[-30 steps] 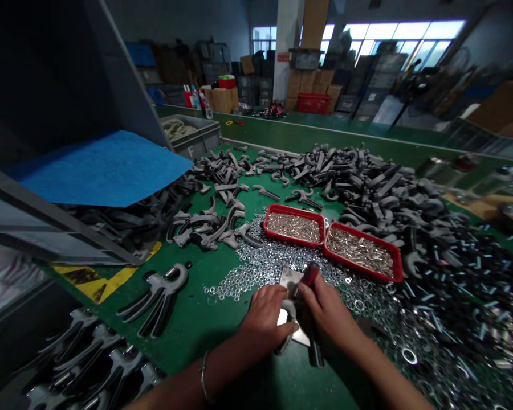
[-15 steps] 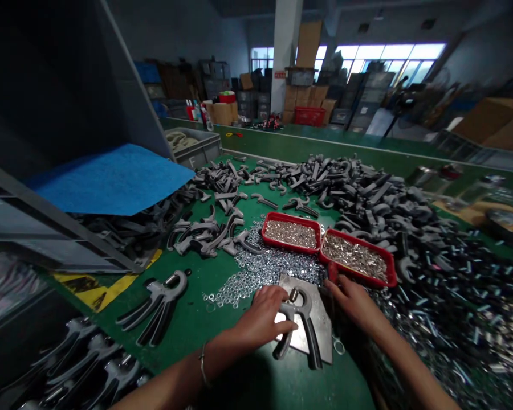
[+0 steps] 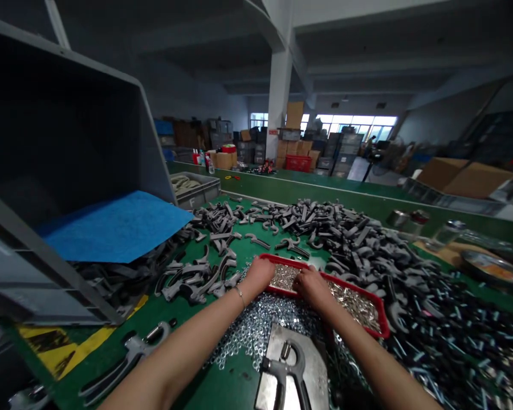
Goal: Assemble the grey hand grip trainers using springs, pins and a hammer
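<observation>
My left hand (image 3: pixel 260 274) is at the left end of a red tray (image 3: pixel 287 292) of small metal parts, its fingers bent over the rim and partly hidden. At that tray's right end, my right hand (image 3: pixel 313 286) reaches in with curled fingertips; what they hold, if anything, is too small to name. A second red tray (image 3: pixel 383 319) of metal pins adjoins on the right. Nearer me, a grey and black plier-like tool (image 3: pixel 287 369) lies untouched on a metal plate (image 3: pixel 316 364). Loose shiny nuts or rings (image 3: pixel 256 322) spread between plate and trays.
Grey handle parts (image 3: pixel 346 228) are heaped behind the trays, with more to the left. A large grey crate (image 3: pixel 154 148) with a blue sheet (image 3: pixel 119 225) stands left. Dark parts (image 3: pixel 448 307), jars and a round dish (image 3: pixel 493 267) are at right.
My left hand has left the plier-like tool and moved forward to the red tray. My right hand has moved forward and left to the same tray. The view has tilted up.
</observation>
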`<state>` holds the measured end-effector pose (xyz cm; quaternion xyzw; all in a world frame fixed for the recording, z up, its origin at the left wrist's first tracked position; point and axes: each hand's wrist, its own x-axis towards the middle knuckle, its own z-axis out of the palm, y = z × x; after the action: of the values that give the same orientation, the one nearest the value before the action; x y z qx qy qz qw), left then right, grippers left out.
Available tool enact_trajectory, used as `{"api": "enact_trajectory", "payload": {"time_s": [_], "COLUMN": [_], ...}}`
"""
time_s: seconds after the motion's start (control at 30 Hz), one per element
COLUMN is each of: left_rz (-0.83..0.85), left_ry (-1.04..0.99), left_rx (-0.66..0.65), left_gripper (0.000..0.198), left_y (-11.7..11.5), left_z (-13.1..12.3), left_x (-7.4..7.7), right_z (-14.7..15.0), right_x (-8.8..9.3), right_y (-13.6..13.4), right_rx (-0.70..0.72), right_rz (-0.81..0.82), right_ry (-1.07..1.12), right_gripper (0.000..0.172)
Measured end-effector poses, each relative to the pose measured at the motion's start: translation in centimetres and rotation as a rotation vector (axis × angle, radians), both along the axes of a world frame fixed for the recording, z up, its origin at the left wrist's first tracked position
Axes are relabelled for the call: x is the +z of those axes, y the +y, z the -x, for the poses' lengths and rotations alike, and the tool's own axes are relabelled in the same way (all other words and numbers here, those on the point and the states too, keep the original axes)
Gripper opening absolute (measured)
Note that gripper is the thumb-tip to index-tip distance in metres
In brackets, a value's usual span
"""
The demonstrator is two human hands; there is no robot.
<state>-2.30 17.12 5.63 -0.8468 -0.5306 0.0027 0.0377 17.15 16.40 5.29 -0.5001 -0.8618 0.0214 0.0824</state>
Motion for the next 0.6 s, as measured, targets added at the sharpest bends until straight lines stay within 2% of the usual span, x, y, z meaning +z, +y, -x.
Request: {"api": "enact_trajectory", "payload": {"time_s": [0.13, 0.33, 0.43, 0.53, 0.6], "left_rz": [-0.049, 0.008, 0.03, 0.026, 0.016], "left_ry": [0.049, 0.029, -0.002, -0.059, -0.112], "left_rx": [0.128, 0.162, 0.177, 0.193, 0.199], "left_gripper": [0.025, 0.028, 0.031, 0.03, 0.024], "left_y": [-0.4, 0.7, 0.7, 0.4, 0.2], "left_z": [0.3, -0.4, -0.7, -0.3, 0.2], "left_x": [-1.3, -1.8, -2.0, -2.0, -1.6], "right_z": [0.0, -0.4, -0.4, -0.8, -1.5], "right_x": [-1.2, -2.5, -2.4, -1.6, -1.0], "right_y": [1.4, 1.5, 1.7, 0.2, -2.6], "right_rx": [0.034, -0.063, -0.138, -0.195, -0.205], "right_rz": [0.037, 0.098, 0.128, 0.163, 0.206], "right_ry": [0.019, 0.207, 0.374, 0.565, 0.672], "right_gripper": [0.019, 0.02, 0.021, 0.027, 0.032]}}
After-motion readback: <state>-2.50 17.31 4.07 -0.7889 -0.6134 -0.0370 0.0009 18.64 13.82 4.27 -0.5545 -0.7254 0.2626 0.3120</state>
